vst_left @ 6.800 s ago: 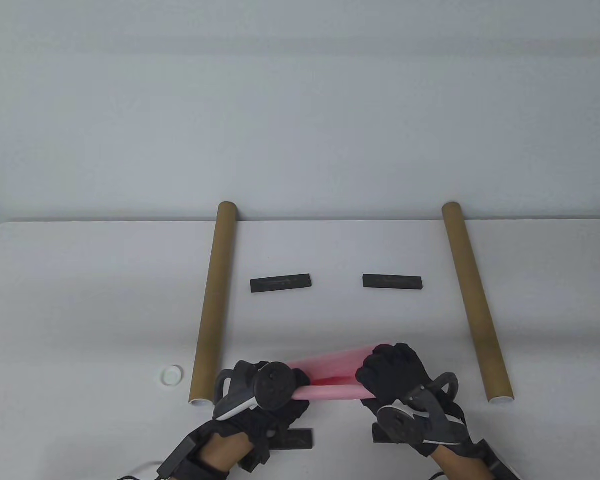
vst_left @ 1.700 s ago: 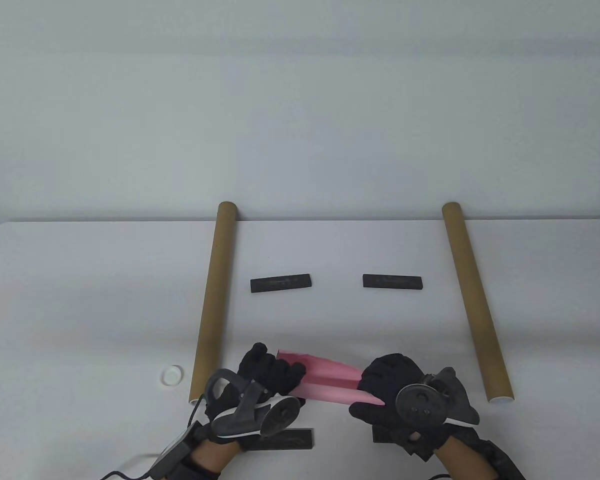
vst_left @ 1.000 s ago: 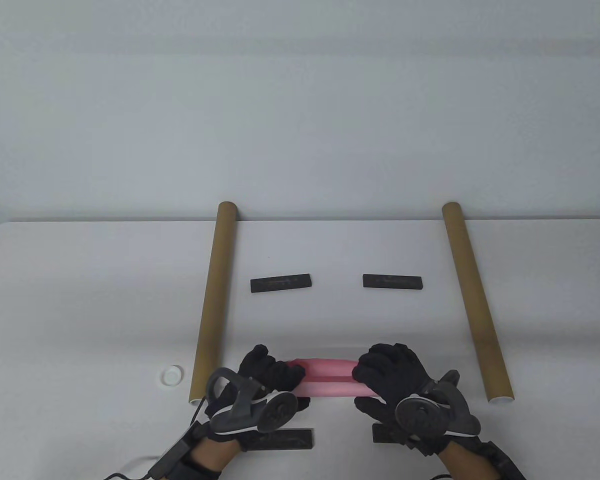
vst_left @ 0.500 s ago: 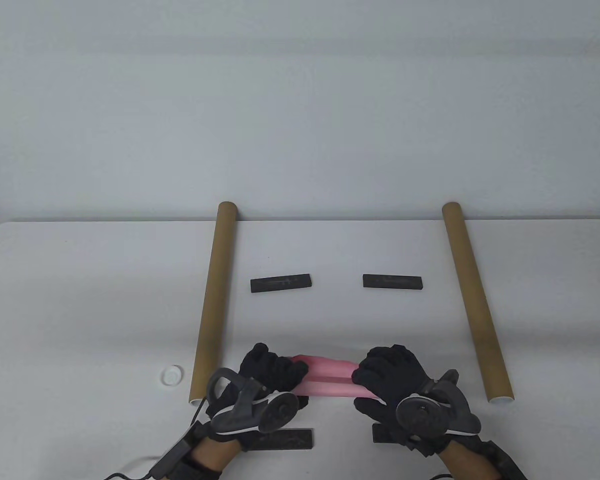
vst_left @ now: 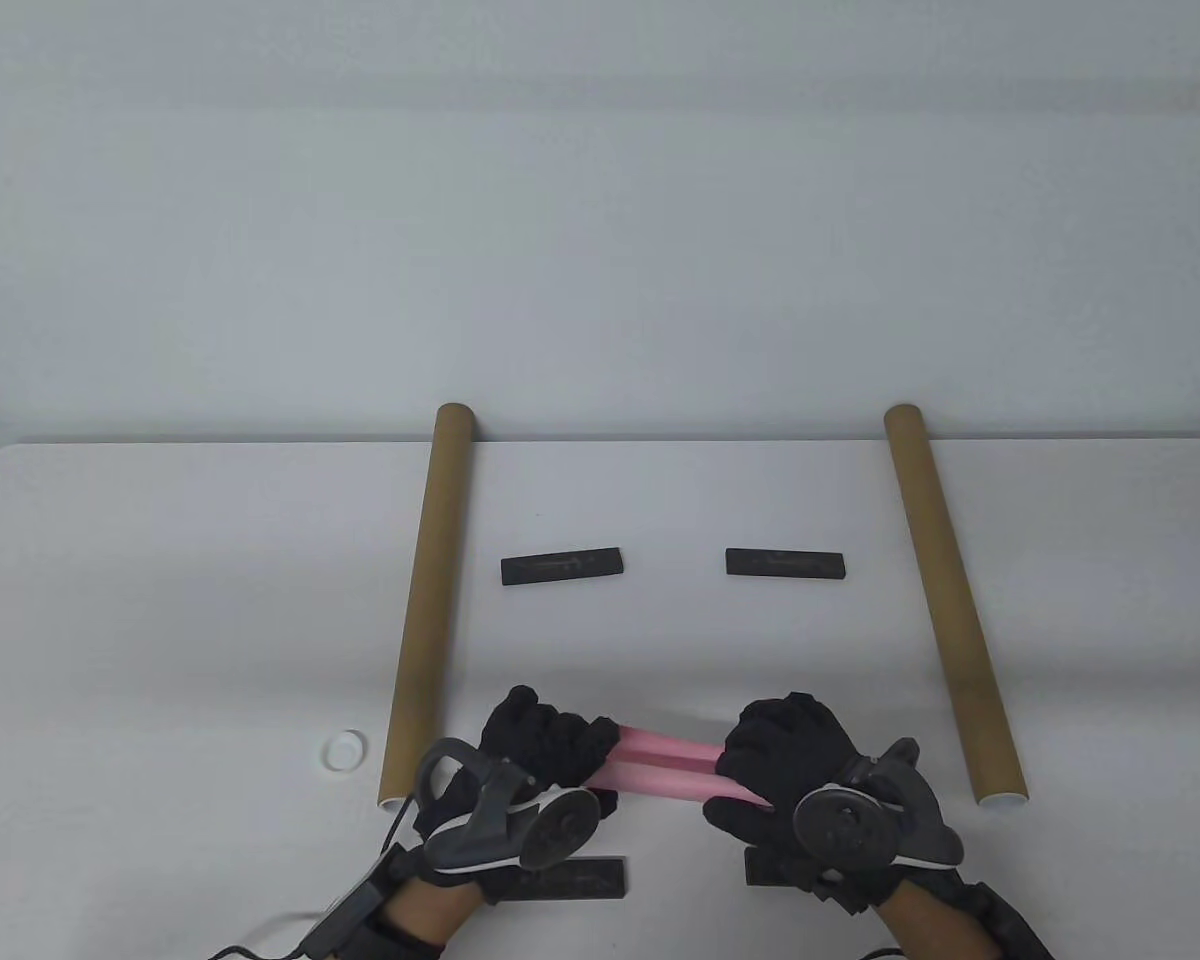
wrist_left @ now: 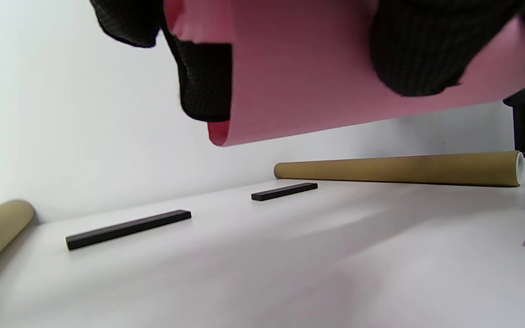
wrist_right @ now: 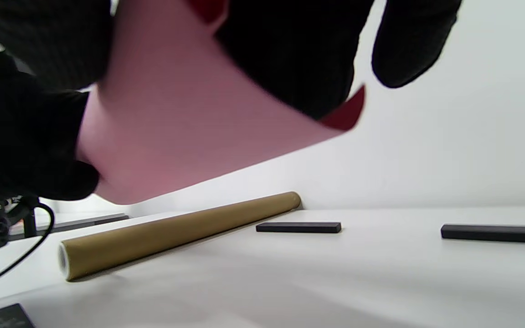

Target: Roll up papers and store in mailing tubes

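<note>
Both hands clamp the pink paper roll (vst_left: 660, 768): left hand (vst_left: 545, 745), right hand (vst_left: 785, 755). It's tighter and thinner now, tilted above the bench (vst_left: 160, 600).

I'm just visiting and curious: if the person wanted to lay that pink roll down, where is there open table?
Bare table lies between the left mailing tube and right mailing tube, nearer than the two far black bars. Outside each tube is bare too, apart from a white cap. It is crowded around both hands.
</note>
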Demonstrator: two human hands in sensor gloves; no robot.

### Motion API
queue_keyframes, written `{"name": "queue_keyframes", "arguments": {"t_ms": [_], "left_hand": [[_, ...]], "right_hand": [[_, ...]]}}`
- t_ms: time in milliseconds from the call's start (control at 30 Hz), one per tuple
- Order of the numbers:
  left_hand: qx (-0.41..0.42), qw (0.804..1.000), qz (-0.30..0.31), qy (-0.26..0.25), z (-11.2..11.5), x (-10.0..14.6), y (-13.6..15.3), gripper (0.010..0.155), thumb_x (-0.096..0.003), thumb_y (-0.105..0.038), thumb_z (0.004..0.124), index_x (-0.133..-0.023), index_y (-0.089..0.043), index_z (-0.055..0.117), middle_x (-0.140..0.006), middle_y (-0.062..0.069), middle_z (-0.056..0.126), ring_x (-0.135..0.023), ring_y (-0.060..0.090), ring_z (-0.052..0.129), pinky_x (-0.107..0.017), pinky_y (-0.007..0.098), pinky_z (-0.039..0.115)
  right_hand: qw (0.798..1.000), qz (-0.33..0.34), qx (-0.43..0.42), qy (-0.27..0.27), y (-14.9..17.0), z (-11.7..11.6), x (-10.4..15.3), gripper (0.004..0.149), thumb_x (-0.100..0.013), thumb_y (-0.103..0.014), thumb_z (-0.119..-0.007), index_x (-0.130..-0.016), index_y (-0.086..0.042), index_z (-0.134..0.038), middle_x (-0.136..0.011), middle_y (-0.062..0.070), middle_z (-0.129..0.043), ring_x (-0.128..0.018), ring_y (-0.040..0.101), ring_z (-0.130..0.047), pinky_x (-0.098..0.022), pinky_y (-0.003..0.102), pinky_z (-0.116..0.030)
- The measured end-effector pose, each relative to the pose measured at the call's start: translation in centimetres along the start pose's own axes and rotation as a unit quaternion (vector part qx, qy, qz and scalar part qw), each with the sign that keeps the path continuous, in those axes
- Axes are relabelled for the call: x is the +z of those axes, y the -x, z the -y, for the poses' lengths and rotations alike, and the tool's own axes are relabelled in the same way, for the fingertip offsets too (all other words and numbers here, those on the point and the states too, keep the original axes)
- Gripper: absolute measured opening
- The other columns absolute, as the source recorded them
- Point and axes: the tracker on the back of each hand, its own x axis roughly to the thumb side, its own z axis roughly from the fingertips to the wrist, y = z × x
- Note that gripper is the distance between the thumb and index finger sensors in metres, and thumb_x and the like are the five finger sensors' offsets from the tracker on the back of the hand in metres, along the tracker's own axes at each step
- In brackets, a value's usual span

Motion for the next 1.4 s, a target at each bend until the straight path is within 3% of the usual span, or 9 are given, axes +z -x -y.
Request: {"name": "queue_keyframes", "arguments": {"t_ms": [167, 267, 367, 433, 633, 833, 1067, 1267, 1400], "left_hand": [[0.033, 0.999, -0.009, 0.012, 0.0, -0.07, 0.48, 0.061, -0.0344, -0.068, 0.076, -0.083, -0.032, 0.083, -0.056, -0.012, 0.1, -0.049, 0.009, 0.106, -0.07, 0.047, 0.072], [0.031, 0.999, -0.011, 0.015, 0.19, -0.16, 0.54, 0.063, -0.0341, -0.069, 0.076, -0.085, -0.032, 0.081, -0.059, -0.011, 0.099, -0.052, 0.01, 0.105, -0.07, 0.048, 0.072], [-0.001, 1.0, -0.01, 0.007, 0.07, 0.02, 0.14, 0.069, -0.0362, -0.065, 0.078, -0.098, -0.035, 0.065, -0.086, -0.005, 0.086, -0.078, 0.018, 0.094, -0.073, 0.052, 0.064], [-0.006, 1.0, -0.001, -0.005, -0.15, -0.04, 0.03, 0.064, -0.0365, -0.064, 0.079, -0.095, -0.038, 0.069, -0.078, -0.007, 0.091, -0.071, 0.015, 0.098, -0.072, 0.051, 0.067], [0.032, 0.999, -0.009, 0.013, 0.08, -0.16, 0.54, 0.063, -0.0344, -0.067, 0.077, -0.087, -0.033, 0.08, -0.055, -0.012, 0.1, -0.048, 0.009, 0.106, -0.07, 0.047, 0.072], [0.002, 1.0, 0.001, -0.002, -0.04, 0.02, 0.09, 0.063, -0.0365, -0.063, 0.08, -0.094, -0.04, 0.07, -0.081, -0.007, 0.092, -0.073, 0.016, 0.099, -0.073, 0.05, 0.066], [0.029, 1.0, -0.004, 0.011, 0.07, -0.17, 0.48, 0.063, -0.0353, -0.065, 0.078, -0.09, -0.034, 0.076, -0.054, -0.013, 0.101, -0.047, 0.009, 0.107, -0.07, 0.047, 0.073], [0.002, 1.0, 0.0, -0.005, -0.08, -0.01, 0.09, 0.068, -0.0369, -0.063, 0.079, -0.096, -0.033, 0.067, -0.081, -0.007, 0.09, -0.074, 0.016, 0.098, -0.073, 0.051, 0.065], [0.015, 1.0, 0.001, 0.005, -0.16, -0.04, 0.23, 0.063, -0.0352, -0.066, 0.078, -0.089, -0.032, 0.079, -0.055, -0.013, 0.101, -0.048, 0.008, 0.107, -0.071, 0.048, 0.071]], "right_hand": [[0.999, 0.007, 0.032, 0.004, -0.23, 0.01, 0.14, 0.07, -0.042, -0.057, -0.087, -0.101, -0.02, -0.075, -0.106, 0.01, -0.075, -0.101, 0.047, -0.073, -0.071, 0.072, -0.062], [0.999, 0.01, 0.045, 0.006, -0.51, -0.05, 0.09, 0.057, -0.045, -0.051, -0.087, -0.094, -0.022, -0.081, -0.102, 0.008, -0.081, -0.1, 0.044, -0.077, -0.071, 0.071, -0.063], [1.0, 0.007, 0.018, 0.003, -0.33, 0.15, -0.03, 0.055, -0.043, -0.063, -0.078, -0.074, -0.021, -0.097, -0.083, 0.006, -0.097, -0.089, 0.04, -0.09, -0.068, 0.069, -0.069], [1.0, 0.002, -0.005, 0.002, -0.08, 0.14, -0.01, 0.058, -0.042, -0.066, -0.076, -0.067, -0.019, -0.101, -0.077, 0.007, -0.101, -0.084, 0.04, -0.094, -0.067, 0.068, -0.071], [0.999, 0.013, 0.04, -0.015, -0.07, 0.29, 0.03, 0.073, -0.041, -0.059, -0.088, -0.101, -0.019, -0.074, -0.106, 0.011, -0.075, -0.101, 0.048, -0.072, -0.07, 0.072, -0.063], [1.0, 0.001, 0.014, 0.005, 0.14, 0.72, 0.01, 0.057, -0.042, -0.065, -0.077, -0.069, -0.02, -0.099, -0.084, 0.007, -0.097, -0.089, 0.041, -0.09, -0.067, 0.068, -0.07], [0.999, 0.007, 0.033, 0.0, -0.01, 0.4, 0.13, 0.073, -0.041, -0.059, -0.087, -0.1, -0.018, -0.075, -0.106, 0.012, -0.075, -0.1, 0.048, -0.074, -0.07, 0.072, -0.063], [1.0, 0.005, 0.009, -0.004, -0.01, 0.4, -0.02, 0.058, -0.042, -0.064, -0.078, -0.073, -0.019, -0.097, -0.085, 0.007, -0.096, -0.09, 0.041, -0.089, -0.068, 0.069, -0.069], [1.0, 0.003, -0.003, -0.006, 0.14, 0.27, 0.1, 0.069, -0.041, -0.066, -0.08, -0.088, -0.016, -0.087, -0.097, 0.012, -0.086, -0.094, 0.046, -0.082, -0.068, 0.07, -0.067]]}}
